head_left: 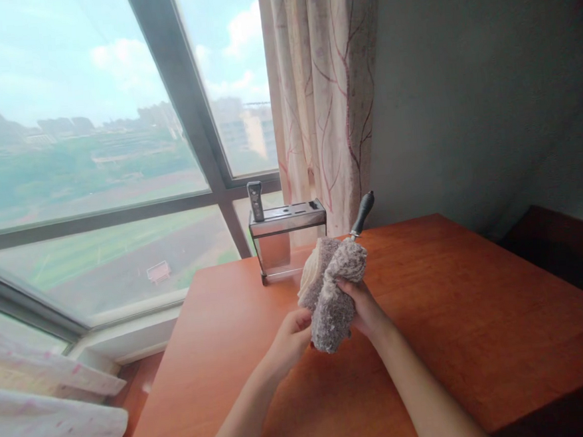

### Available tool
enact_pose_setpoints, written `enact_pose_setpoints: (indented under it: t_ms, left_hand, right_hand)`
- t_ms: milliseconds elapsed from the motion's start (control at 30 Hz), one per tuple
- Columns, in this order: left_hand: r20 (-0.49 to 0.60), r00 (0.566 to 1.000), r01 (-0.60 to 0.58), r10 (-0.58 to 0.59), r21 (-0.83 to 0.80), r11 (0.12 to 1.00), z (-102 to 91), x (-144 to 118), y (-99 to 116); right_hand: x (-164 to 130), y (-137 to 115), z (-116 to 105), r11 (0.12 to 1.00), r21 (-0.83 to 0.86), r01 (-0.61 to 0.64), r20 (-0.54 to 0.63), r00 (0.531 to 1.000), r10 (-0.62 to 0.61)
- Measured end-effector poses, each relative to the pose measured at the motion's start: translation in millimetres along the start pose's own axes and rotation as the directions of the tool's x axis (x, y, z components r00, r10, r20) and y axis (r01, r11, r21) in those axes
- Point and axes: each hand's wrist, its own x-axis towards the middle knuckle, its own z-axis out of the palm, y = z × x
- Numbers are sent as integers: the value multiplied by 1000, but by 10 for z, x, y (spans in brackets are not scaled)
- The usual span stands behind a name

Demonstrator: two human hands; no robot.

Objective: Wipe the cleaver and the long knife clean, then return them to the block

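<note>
A fluffy grey cloth (pixel 331 315) is bunched around a tool whose black handle (pixel 363 211) sticks out at the upper right. A bit of metal shows at the handle's base; the rest of the tool is hidden in the cloth, so I cannot tell its kind. My right hand (pixel 365 306) grips the cloth-wrapped part from the right, its thumb across the cloth. From the lower left, my left hand (pixel 295 335) pinches the cloth's edge with curled fingers. Behind the cloth stands a clear-sided knife block (pixel 286 219) with one dark-handled knife (pixel 255 201) upright in its left end.
The brown wooden table (pixel 443 314) extends to both sides beneath my hands. A large window (pixel 88 159) rises at the left and behind, with a patterned curtain (pixel 321 76) at its right end. A grey wall (pixel 467 93) stands at the back right.
</note>
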Motion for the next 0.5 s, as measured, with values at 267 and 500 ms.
enact_pose_setpoints:
  t_ms: [267, 500]
  left_hand:
    - [45, 998, 43, -45, 51, 998, -81, -51, -41]
    - [146, 981, 166, -130, -268, 949, -161, -147, -79]
  right_hand:
    - [51, -51, -84, 994, 20, 108, -176, 979, -103]
    - [86, -30, -119, 996, 93, 18, -97, 995, -9]
